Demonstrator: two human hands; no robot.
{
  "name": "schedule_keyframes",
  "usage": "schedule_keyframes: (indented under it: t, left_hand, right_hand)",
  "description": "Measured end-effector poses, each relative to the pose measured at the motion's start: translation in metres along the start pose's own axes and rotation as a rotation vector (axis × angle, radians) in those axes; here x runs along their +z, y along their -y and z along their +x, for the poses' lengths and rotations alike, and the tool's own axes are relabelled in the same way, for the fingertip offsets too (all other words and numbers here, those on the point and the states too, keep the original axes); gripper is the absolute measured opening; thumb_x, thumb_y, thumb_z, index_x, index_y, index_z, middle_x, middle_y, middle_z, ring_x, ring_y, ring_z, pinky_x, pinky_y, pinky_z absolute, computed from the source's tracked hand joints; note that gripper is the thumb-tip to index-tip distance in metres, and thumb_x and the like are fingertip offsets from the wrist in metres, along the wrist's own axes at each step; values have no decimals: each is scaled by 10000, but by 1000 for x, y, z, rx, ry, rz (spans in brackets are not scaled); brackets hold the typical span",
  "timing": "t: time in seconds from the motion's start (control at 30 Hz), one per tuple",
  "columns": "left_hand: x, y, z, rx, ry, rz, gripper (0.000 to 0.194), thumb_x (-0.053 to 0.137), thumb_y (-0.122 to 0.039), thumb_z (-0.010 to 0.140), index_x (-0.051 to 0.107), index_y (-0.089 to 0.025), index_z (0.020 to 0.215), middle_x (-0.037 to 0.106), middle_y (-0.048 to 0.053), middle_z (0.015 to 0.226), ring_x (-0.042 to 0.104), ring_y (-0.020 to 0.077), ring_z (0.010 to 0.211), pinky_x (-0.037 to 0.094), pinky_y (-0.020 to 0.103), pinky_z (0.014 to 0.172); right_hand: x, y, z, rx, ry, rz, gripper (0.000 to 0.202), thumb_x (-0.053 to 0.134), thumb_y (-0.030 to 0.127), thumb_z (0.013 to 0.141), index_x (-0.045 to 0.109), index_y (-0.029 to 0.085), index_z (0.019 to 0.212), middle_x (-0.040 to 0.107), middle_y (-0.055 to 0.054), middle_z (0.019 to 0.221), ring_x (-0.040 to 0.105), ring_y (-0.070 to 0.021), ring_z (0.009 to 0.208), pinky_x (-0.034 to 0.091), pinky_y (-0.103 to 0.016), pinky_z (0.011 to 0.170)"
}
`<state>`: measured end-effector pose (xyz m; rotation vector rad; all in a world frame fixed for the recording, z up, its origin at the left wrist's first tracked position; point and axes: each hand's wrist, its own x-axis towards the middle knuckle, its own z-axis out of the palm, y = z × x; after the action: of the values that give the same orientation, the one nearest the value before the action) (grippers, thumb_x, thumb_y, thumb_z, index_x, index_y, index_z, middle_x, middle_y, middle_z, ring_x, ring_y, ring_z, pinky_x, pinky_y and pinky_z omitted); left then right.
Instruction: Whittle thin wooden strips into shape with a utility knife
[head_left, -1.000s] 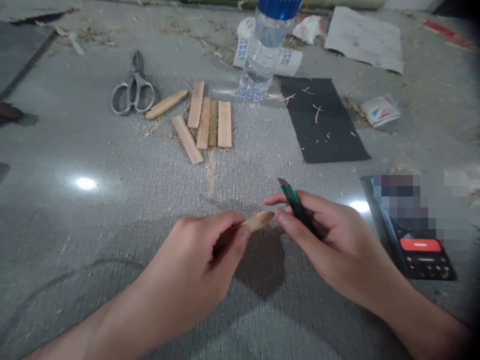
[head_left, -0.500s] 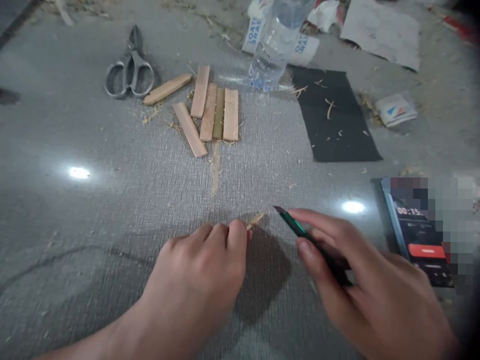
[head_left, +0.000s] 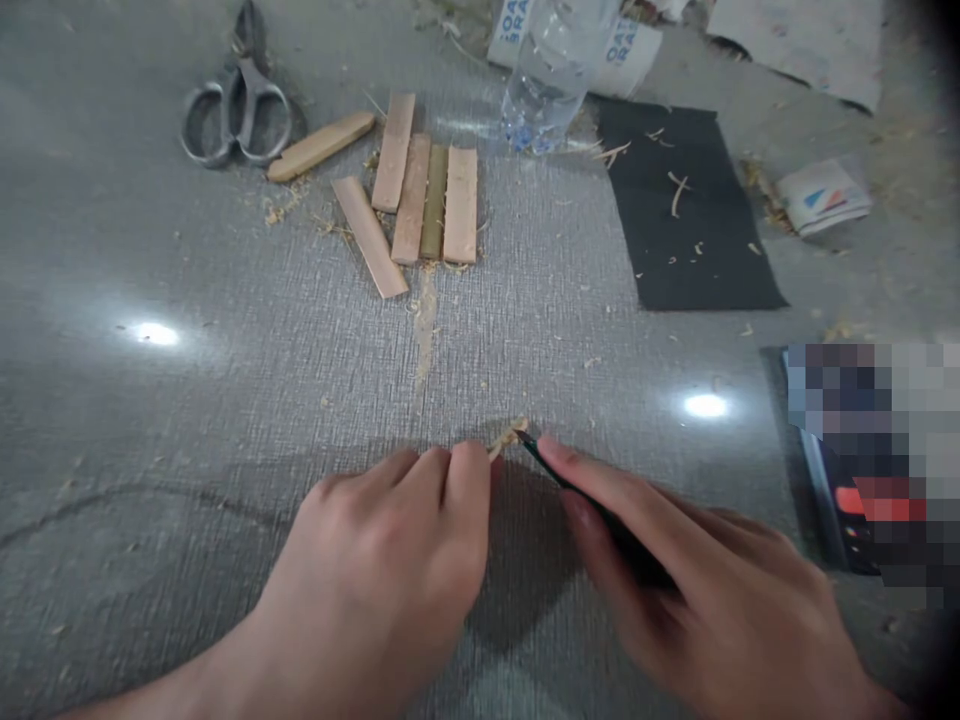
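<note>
Left hand (head_left: 397, 540): knuckles up, fingers curled snugly around the wood piece, as half a second ago.
Wood piece (head_left: 513, 432): over the near middle of the table (head_left: 247, 400), mostly hidden by the left fist, which blocks the view; only the tip juts out past the index finger.
Green knife (head_left: 546, 467): its blade, apart from the tip in the last view, now seems to touch it, though blur leaves the contact unsure; this suggests cutting rather than lining up.
Right hand (head_left: 705, 580): fingers closed round the knife, index finger stretched along it towards the blade.
Scissors (head_left: 247, 76): lying at upper left, handles nearer the person.
Pointed strip (head_left: 322, 146): just beside the scissors.
Flat strips (head_left: 411, 200): five, loosely grouped, well apart from the blade.
Bottle (head_left: 551, 80): standing beyond the hands.
Black sheet (head_left: 697, 250): right of the bottle, dotted with shavings.
Phone (head_left: 852, 502): far right, partly pixelated, clear of the knife.
</note>
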<state>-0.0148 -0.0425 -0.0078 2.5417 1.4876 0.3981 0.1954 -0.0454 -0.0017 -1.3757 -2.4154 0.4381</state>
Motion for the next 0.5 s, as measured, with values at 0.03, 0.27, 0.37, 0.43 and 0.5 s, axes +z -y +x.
schedule_keyframes:
  t: [0.03,0.27,0.37,0.43,0.5]
  left_hand:
    - [0,0,0,2,-5,2,205,550,-12,730,516,-215,723,508,-30,572,514,173,397,312,298,324]
    - [0,0,0,-2,-23,8,203,555,-12,725,523,-212,706,502,-30,555,506,173,383,295,296,318]
    - [0,0,0,-1,-19,4,192,552,-19,742,536,-208,714,501,-30,554,505,171,380,295,294,317]
    - [0,-1,0,-3,-17,2,188,545,-23,764,544,-206,717,499,-31,552,506,169,382,298,294,319]
    - [0,-1,0,-3,-18,6,191,539,-15,754,553,-203,723,502,-30,553,510,171,385,300,294,319]
  right_hand:
    - [0,0,0,-2,-1,3,373,536,89,934,575,201,1288,765,13,1104,740,-93,816,573,-167,655]
    - [0,-1,-1,-12,16,37,397,530,68,930,564,203,1302,752,20,1146,739,-88,857,580,-137,702]
    - [0,-1,-2,-8,13,30,391,534,69,928,568,207,1292,755,22,1140,741,-93,849,583,-142,691]
    - [-1,0,-2,-8,11,18,376,539,82,929,573,209,1281,758,20,1128,743,-99,833,583,-152,658]
    - [-1,0,-2,-7,3,14,378,535,83,931,571,207,1286,760,17,1124,745,-102,818,585,-157,643]
